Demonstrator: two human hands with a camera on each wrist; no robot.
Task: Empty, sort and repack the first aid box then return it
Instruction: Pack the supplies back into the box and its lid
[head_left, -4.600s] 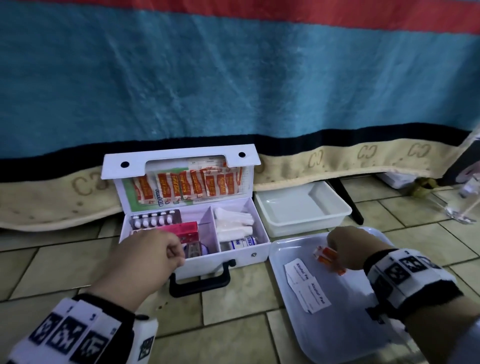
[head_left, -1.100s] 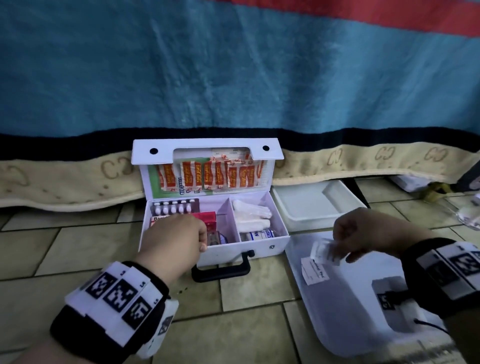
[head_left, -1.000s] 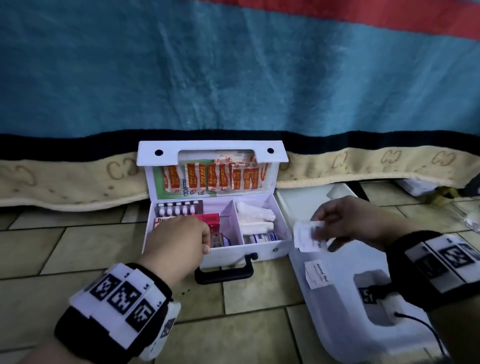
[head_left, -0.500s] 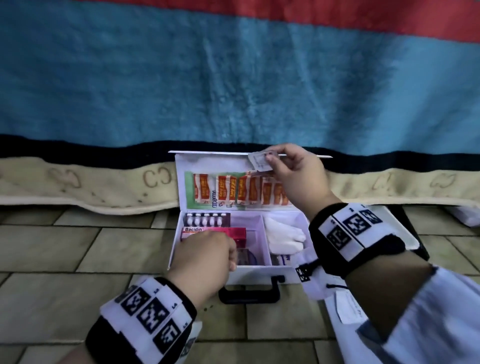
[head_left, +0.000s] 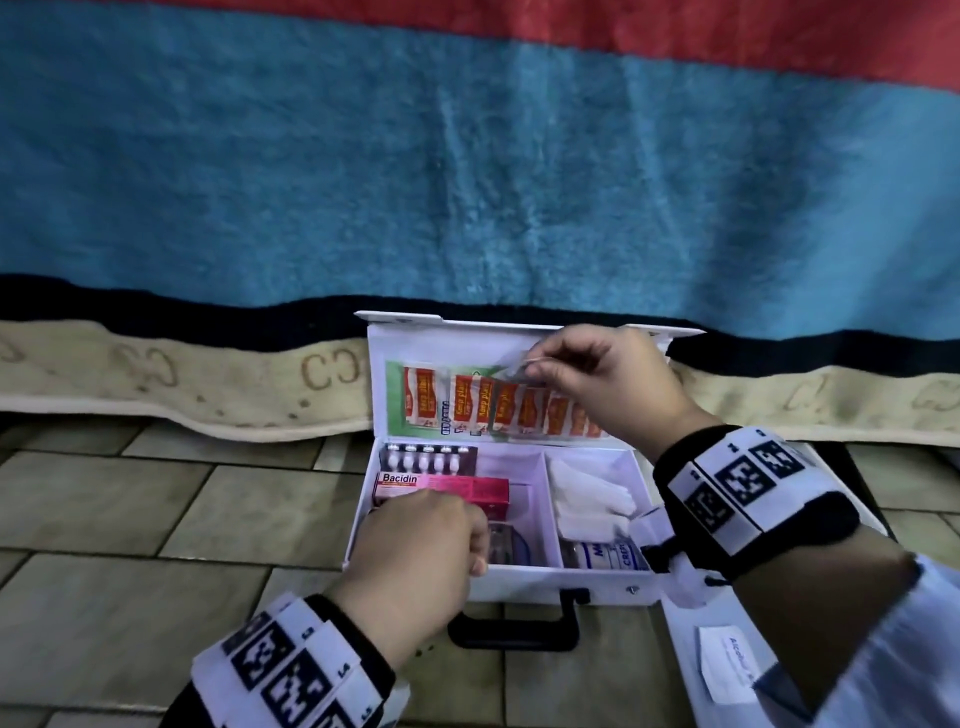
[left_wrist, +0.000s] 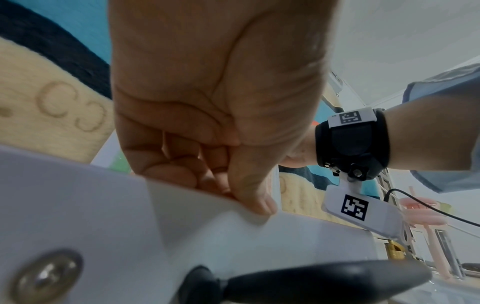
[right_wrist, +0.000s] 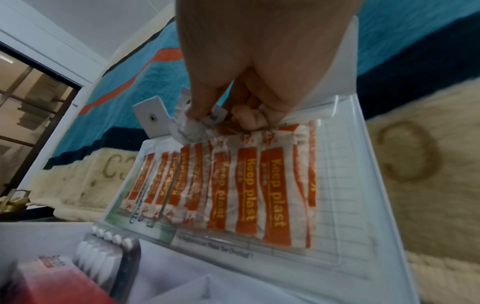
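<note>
The white first aid box (head_left: 597, 584) stands open on the tiled floor, its lid (head_left: 441, 343) upright. Orange plasters (head_left: 470, 402) (right_wrist: 246, 185) fill the lid's clear pocket. My right hand (head_left: 530, 366) (right_wrist: 215, 115) pinches a small white sachet (head_left: 511, 364) (right_wrist: 189, 127) at the pocket's top edge. My left hand (head_left: 480, 551) (left_wrist: 233, 185) grips the box's front wall (left_wrist: 103, 205), thumb outside, fingers curled over the rim. Inside lie a blister pack (head_left: 428, 460), a pink Bacidin carton (head_left: 447, 488), white gauze (head_left: 587, 499) and a bandage roll (head_left: 605, 556).
A white tray (head_left: 691, 654) lies on the floor right of the box, under my right forearm, with another white sachet (head_left: 727, 670) on it. The box's black handle (head_left: 514, 629) faces me. A blue, red and cream blanket (head_left: 467, 182) hangs directly behind the lid.
My right hand lifted a white sachet off the tray and carried it up and left to the lid pocket, where it now sits lower at the pocket's mouth. My left hand stayed on the box.
</note>
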